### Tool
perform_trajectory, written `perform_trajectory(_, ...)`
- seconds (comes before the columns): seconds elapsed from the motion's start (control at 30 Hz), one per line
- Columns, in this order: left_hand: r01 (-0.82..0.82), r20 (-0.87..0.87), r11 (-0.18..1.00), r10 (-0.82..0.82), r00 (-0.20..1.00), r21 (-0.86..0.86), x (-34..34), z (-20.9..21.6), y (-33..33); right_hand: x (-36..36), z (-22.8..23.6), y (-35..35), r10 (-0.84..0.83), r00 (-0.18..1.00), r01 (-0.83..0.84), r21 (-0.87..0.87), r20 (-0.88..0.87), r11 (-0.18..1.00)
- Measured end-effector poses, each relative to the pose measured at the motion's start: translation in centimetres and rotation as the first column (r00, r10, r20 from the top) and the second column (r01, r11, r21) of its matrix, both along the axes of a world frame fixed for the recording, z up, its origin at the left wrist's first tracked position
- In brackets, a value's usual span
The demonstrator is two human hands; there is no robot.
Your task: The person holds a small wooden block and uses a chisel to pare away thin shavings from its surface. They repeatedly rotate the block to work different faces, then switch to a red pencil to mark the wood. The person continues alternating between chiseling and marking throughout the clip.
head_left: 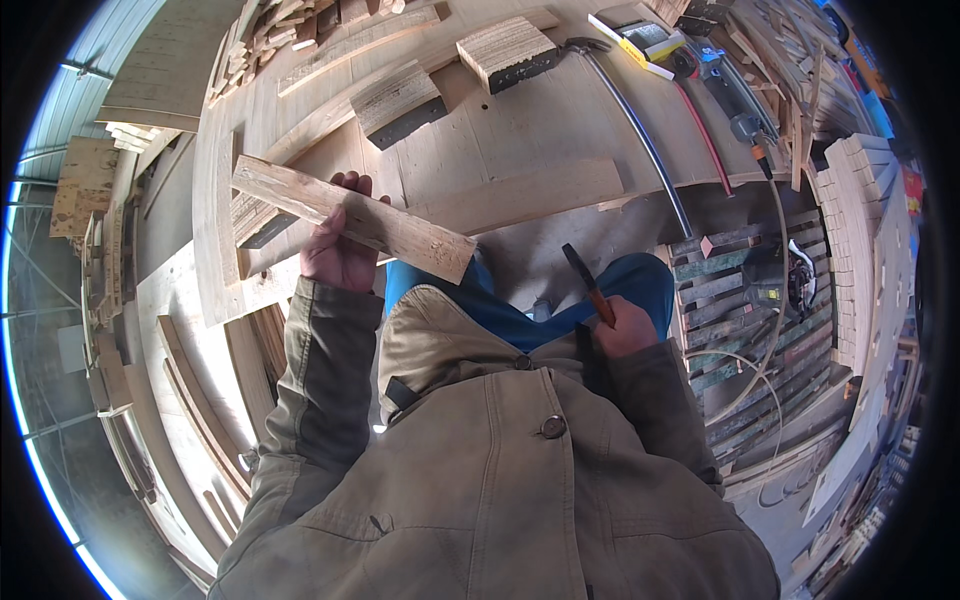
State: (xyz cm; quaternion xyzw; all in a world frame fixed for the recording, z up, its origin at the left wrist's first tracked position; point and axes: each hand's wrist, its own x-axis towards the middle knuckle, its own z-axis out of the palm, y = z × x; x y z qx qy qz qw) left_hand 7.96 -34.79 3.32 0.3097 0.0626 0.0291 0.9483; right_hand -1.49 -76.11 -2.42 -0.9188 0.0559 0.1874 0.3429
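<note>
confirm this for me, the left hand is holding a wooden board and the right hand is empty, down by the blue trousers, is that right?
Not quite: the right hand isn't empty. The head view shows it gripping a tool with an orange-brown handle. The left hand does hold a wooden board, and the right is by the blue trousers.

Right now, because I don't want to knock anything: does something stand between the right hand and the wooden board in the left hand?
No loose thing visibly stands between the right hand and the wooden board. Only that hand's brown-handled tool juts into the gap, black end foremost.
</note>
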Motion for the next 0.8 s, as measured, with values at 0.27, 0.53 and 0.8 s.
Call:
perform_trajectory(0.27,-0.012,-0.033,1.0,0.011,0.999,-0.018,-0.3,-0.7,0.37,-0.21,-0.34,0.0,0.007,1.0,-0.007,-0.008,0.016,1.0)
perform_trajectory(0.53,-0.028,-0.096,1.0,0.027,0.995,-0.008,-0.38,-0.5,0.28,-0.43,-0.84,-0.17,0.016,0.999,-0.016,-0.01,0.028,1.0)
perform_trajectory(0.8,-0.042,-0.113,0.999,0.042,0.993,0.004,-0.57,-0.3,0.06,-0.54,-0.38,-0.16,-0.002,1.0,0.002,0.019,0.01,1.0)
